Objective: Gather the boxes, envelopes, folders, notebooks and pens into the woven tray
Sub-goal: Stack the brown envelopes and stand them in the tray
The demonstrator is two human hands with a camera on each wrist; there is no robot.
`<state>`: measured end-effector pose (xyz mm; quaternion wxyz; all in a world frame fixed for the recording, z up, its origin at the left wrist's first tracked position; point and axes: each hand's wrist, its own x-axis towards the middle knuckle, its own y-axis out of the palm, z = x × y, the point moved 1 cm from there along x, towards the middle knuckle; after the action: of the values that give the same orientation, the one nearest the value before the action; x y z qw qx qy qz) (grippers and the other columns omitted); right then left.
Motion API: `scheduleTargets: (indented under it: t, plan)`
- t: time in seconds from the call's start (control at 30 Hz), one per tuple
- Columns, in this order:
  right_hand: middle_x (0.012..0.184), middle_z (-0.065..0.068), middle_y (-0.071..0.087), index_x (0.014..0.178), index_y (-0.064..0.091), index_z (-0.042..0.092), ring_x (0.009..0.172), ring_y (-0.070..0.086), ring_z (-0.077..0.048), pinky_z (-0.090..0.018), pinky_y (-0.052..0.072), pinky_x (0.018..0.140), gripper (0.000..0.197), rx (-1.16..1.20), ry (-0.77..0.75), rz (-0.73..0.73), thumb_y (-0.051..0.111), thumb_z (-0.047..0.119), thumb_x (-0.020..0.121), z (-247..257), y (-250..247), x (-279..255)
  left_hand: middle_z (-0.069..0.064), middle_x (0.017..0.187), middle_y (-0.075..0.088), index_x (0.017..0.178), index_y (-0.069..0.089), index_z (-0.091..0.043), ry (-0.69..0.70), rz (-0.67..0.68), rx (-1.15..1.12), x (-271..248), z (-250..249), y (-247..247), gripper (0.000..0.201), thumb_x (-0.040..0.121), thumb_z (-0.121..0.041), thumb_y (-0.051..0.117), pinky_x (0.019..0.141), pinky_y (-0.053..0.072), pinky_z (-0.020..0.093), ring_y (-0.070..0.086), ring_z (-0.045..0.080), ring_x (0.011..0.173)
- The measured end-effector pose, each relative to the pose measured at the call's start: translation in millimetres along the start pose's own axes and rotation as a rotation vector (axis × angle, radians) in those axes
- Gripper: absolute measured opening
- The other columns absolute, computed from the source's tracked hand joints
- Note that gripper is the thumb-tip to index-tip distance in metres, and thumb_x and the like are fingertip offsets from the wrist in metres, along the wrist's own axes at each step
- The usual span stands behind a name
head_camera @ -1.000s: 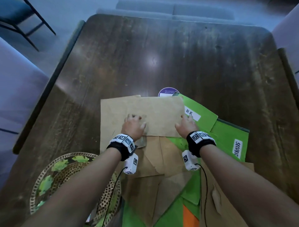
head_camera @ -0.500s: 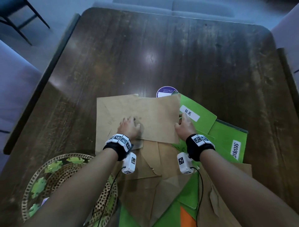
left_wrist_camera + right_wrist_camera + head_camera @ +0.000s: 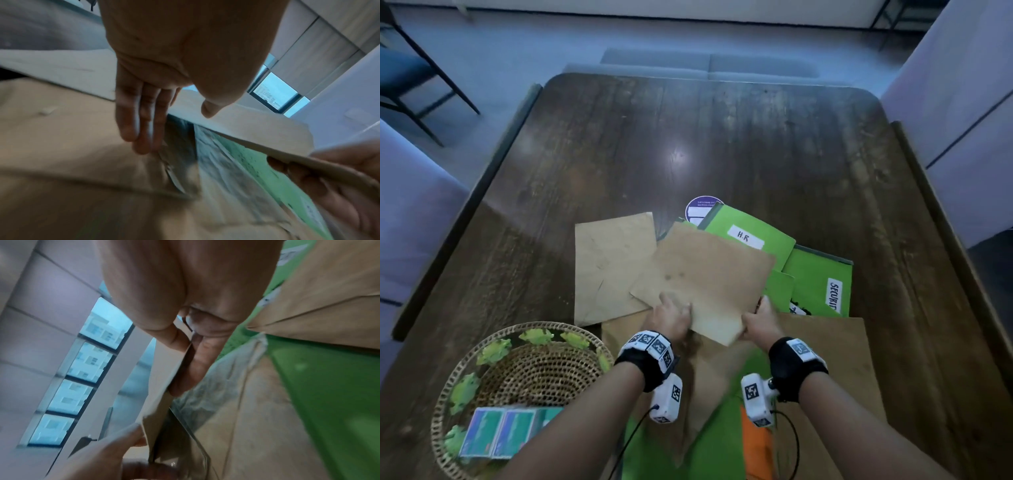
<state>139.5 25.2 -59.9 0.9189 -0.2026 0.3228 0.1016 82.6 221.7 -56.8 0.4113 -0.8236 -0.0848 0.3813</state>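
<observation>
Both hands hold a brown envelope [image 3: 709, 277] lifted off the pile and turned askew. My left hand [image 3: 671, 318] pinches its near-left edge, thumb on top and fingers [image 3: 139, 129] underneath. My right hand [image 3: 762, 323] pinches the near-right edge between thumb and fingers [image 3: 197, 366]. A second brown envelope [image 3: 609, 270] lies flat to the left. Green folders marked H.R [image 3: 753, 233] and Security [image 3: 822, 284] lie behind and to the right. The woven tray [image 3: 465, 377] sits at the near left with small boxes [image 3: 496, 433] inside.
More brown envelopes [image 3: 835, 359] and green and orange folders [image 3: 755, 445] lie under my forearms at the table's near edge. A round purple sticker [image 3: 698, 207] shows behind the pile. Dark wooden table [image 3: 722, 144] stretches beyond; padded seats flank both sides.
The hands went from lying on top of the brown envelope to gripping its near edges. The envelope has come up off the pile, turned, and moved toward me.
</observation>
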Motion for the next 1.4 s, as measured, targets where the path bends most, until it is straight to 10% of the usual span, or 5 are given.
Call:
scheduleTargets:
  t: [0.27,0.57,0.73,1.13,1.4]
  plan:
    - [0.098,-0.02,0.064,0.105,0.041,0.006,0.068,0.069,-0.033,-0.04,0.057,0.052,0.026,0.223,0.164,0.09,0.062,0.0,0.091,-54,-26,-28,0.01,0.109,0.066,0.124,0.047,-0.016,0.202,-0.037,-0.314,-26,0,9,0.039,0.087,-0.006,0.058,0.078,0.044,0.03,0.063,0.031,0.098]
    - [0.102,-0.011,0.066,0.112,0.058,0.011,0.091,0.064,-0.03,-0.043,0.056,0.078,0.028,0.158,0.099,-0.165,0.063,0.032,0.095,-77,-101,-8,-0.003,0.094,0.058,0.115,0.052,-0.021,0.406,0.143,-0.222,-46,7,9,0.031,0.091,-0.002,0.06,0.066,0.051,0.02,0.055,0.016,0.079]
    - [0.078,-0.009,0.063,0.111,0.062,0.009,0.055,0.055,-0.018,-0.019,0.044,0.042,0.018,0.156,0.128,-0.013,0.062,0.019,0.097,-94,-128,-13,-0.003,0.098,0.06,0.115,0.056,-0.026,0.485,0.187,-0.172,-61,3,22,0.03,0.09,-0.008,0.06,0.077,0.055,0.036,0.059,0.017,0.079]
    - [0.088,-0.006,0.062,0.083,0.052,0.017,0.088,0.059,-0.026,-0.029,0.042,0.073,0.013,-0.456,0.109,-0.101,0.054,0.005,0.089,-145,-197,-41,-0.002,0.097,0.064,0.101,0.054,-0.026,0.503,0.249,-0.092,-108,-51,110,0.018,0.089,-0.014,0.061,0.063,0.043,0.012,0.06,0.014,0.082]
    - [0.117,-0.011,0.066,0.11,0.062,0.012,0.108,0.061,-0.03,-0.03,0.045,0.085,0.022,-0.534,0.262,-0.212,0.056,0.014,0.089,-179,-219,-47,0.004,0.1,0.066,0.105,0.049,-0.022,0.433,0.368,0.023,-109,-64,146,0.023,0.086,-0.018,0.062,0.076,0.051,0.033,0.062,0.023,0.087]
